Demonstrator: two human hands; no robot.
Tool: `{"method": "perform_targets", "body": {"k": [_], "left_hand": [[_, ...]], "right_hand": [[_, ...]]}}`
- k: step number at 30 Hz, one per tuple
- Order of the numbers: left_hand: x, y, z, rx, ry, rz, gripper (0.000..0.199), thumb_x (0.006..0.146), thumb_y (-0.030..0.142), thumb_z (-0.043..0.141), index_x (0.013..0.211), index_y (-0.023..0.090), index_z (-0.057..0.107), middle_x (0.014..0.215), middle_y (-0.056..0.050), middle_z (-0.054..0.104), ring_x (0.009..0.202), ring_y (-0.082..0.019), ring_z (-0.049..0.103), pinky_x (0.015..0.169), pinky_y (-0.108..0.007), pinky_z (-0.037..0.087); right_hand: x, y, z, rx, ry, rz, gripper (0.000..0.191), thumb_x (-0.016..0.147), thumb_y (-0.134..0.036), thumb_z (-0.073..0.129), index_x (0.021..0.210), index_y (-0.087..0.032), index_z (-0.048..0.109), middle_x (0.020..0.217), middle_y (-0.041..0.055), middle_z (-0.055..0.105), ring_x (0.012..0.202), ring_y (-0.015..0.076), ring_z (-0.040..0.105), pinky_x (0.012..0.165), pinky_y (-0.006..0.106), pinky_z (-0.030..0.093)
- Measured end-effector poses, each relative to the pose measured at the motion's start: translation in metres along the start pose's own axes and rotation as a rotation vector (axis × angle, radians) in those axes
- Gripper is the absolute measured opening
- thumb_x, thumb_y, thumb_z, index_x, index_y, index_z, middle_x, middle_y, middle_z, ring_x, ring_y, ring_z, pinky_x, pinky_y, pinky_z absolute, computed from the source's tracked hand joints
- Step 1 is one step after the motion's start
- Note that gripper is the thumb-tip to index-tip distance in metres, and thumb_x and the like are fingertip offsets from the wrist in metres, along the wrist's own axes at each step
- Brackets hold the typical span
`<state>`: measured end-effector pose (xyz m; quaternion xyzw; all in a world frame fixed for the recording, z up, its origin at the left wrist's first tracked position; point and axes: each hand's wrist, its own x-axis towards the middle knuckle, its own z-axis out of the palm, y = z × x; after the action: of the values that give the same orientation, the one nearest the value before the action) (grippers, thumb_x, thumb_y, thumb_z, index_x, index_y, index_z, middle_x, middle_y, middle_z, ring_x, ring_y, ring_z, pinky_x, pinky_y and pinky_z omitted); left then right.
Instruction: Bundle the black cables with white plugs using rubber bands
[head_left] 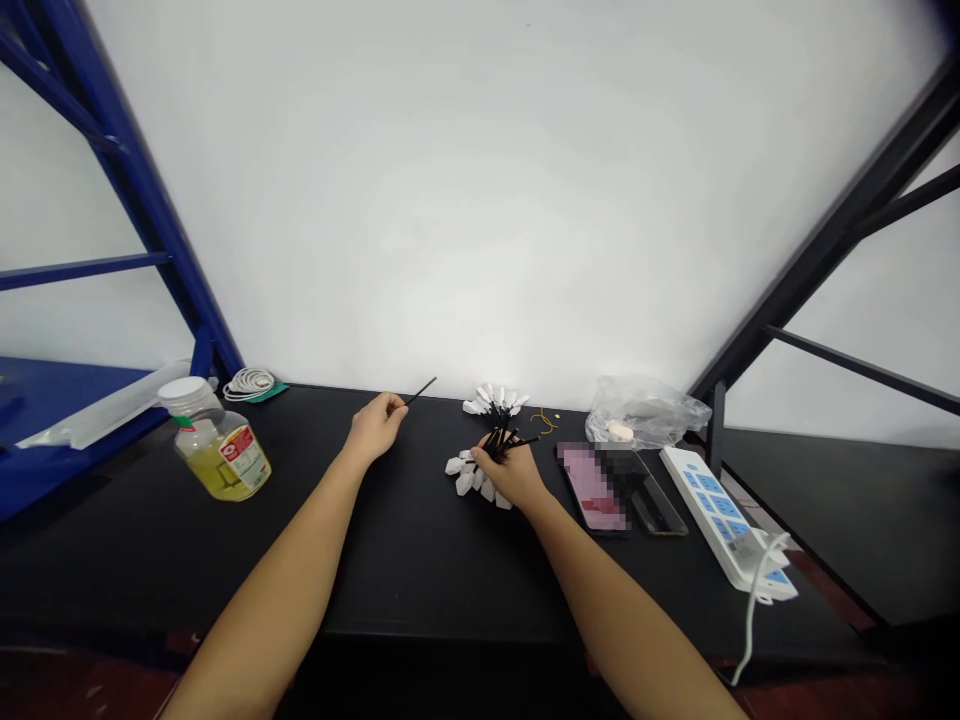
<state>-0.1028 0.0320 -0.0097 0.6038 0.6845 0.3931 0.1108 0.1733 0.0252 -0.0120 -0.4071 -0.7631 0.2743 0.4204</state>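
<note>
My left hand (375, 430) is closed in a pinch on a thin black strip (421, 391), which points up and to the right. My right hand (517, 478) is wrapped around a bunch of thin black strips (501, 440), their ends sticking out above the fingers. White tag-like pieces (480, 484) spread out below and left of that hand, seemingly at the ends of the held strips. Just behind, a second cluster of white tag-like pieces (496, 400) with dark strips rests on the black table (420, 570).
Right of my right hand lie a phone (589, 480), a second dark phone (656, 495), a clear plastic bag (649, 410) and a white power strip (712, 510) with a cable. A jar of yellow liquid (221, 450) and a coiled white cable (250, 383) stand left. Yellow bands (544, 420) lie near the wall.
</note>
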Motion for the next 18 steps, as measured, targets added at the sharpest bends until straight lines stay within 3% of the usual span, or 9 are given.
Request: {"method": "perform_targets", "body": {"k": [2,4,7,10,13,15,18], "left_hand": [[-0.008,0.021,0.01,-0.321,-0.012,0.061,0.022,0.087,0.041,0.06,0.088,0.02,0.062,0.078,-0.002,0.066,0.071,-0.018,0.062,0.073,-0.032,0.049],[-0.021,0.043,0.022,-0.539,-0.093,0.126,0.025,0.083,0.043,0.066,0.086,0.019,0.063,0.073,-0.001,0.064,0.066,-0.015,0.061,0.065,-0.027,0.046],[-0.041,0.067,0.04,-0.589,-0.223,0.235,0.02,0.082,0.037,0.069,0.083,0.018,0.068,0.081,-0.003,0.067,0.064,-0.012,0.058,0.06,-0.024,0.044],[-0.05,0.074,0.047,-0.613,-0.3,0.319,0.016,0.083,0.033,0.068,0.08,0.017,0.07,0.088,-0.004,0.067,0.068,-0.012,0.059,0.063,-0.025,0.047],[-0.044,0.066,0.043,-0.666,-0.286,0.305,0.02,0.081,0.035,0.071,0.09,0.018,0.072,0.099,-0.007,0.068,0.076,-0.015,0.063,0.067,-0.028,0.051],[-0.038,0.059,0.042,-0.712,-0.248,0.29,0.033,0.08,0.041,0.073,0.104,0.019,0.071,0.111,-0.01,0.068,0.096,-0.022,0.066,0.08,-0.033,0.052],[-0.035,0.052,0.047,-0.824,-0.281,0.281,0.06,0.077,0.052,0.077,0.125,0.019,0.063,0.131,-0.016,0.063,0.127,-0.032,0.056,0.102,-0.042,0.046]], "right_hand": [[-0.001,-0.001,0.0,0.002,0.001,-0.005,0.016,0.086,-0.037,0.066,0.082,-0.021,0.069,0.081,0.0045,0.072,0.076,0.0189,0.067,0.073,0.031,0.053],[-0.002,-0.002,0.0,0.009,0.007,-0.008,0.019,0.086,-0.04,0.067,0.09,-0.021,0.07,0.085,0.0052,0.073,0.079,0.02,0.067,0.076,0.034,0.053],[-0.004,-0.003,-0.001,0.069,-0.018,-0.054,0.025,0.088,-0.043,0.066,0.101,-0.023,0.069,0.092,0.0062,0.073,0.084,0.0208,0.067,0.08,0.035,0.053],[-0.005,-0.001,0.0,0.128,-0.043,-0.113,0.023,0.091,-0.044,0.063,0.1,-0.024,0.069,0.095,0.0065,0.072,0.087,0.0211,0.066,0.081,0.036,0.053],[-0.002,0.001,0.005,0.165,-0.003,-0.071,0.029,0.092,-0.048,0.06,0.082,-0.022,0.067,0.078,0.0049,0.068,0.074,0.0198,0.062,0.072,0.034,0.051],[0.003,-0.001,0.011,0.203,0.041,-0.015,0.034,0.091,-0.049,0.06,0.073,-0.02,0.063,0.068,0.0031,0.063,0.066,0.0182,0.058,0.065,0.032,0.049],[0.013,-0.007,0.021,0.247,0.079,0.031,0.033,0.089,-0.047,0.061,0.073,-0.019,0.062,0.068,0.0028,0.063,0.066,0.0179,0.059,0.066,0.031,0.049]]}}
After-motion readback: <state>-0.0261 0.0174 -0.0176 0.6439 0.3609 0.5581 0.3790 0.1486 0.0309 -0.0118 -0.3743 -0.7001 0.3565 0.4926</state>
